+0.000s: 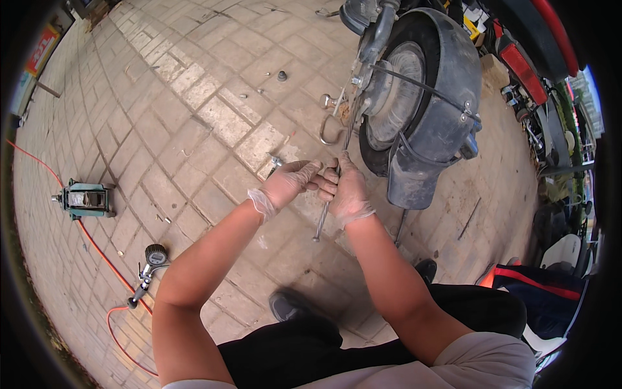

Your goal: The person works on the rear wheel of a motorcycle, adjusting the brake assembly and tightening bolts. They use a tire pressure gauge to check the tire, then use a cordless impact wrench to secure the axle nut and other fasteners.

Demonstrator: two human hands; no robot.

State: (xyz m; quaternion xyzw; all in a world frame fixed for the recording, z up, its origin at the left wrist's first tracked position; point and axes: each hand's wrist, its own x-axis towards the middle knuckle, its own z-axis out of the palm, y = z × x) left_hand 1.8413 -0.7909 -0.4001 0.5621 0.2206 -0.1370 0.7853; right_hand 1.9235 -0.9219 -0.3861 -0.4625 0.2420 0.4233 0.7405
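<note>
Beside the wheel [413,68], I have the right hand [350,189] closed on the rod [322,222]; whether the left hand [289,184] grips too, I cannot tell. Slipping gloves [262,204] could drop it onto paving [155,123].

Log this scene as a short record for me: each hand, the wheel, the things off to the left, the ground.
Right hand: gloved, closed around a long thin rod
Left hand: gloved, beside the right; grip on the rod unclear
Wheel: upright, under a dark fender
Off left: gauge, orange hose, green device
Ground: paving
</note>
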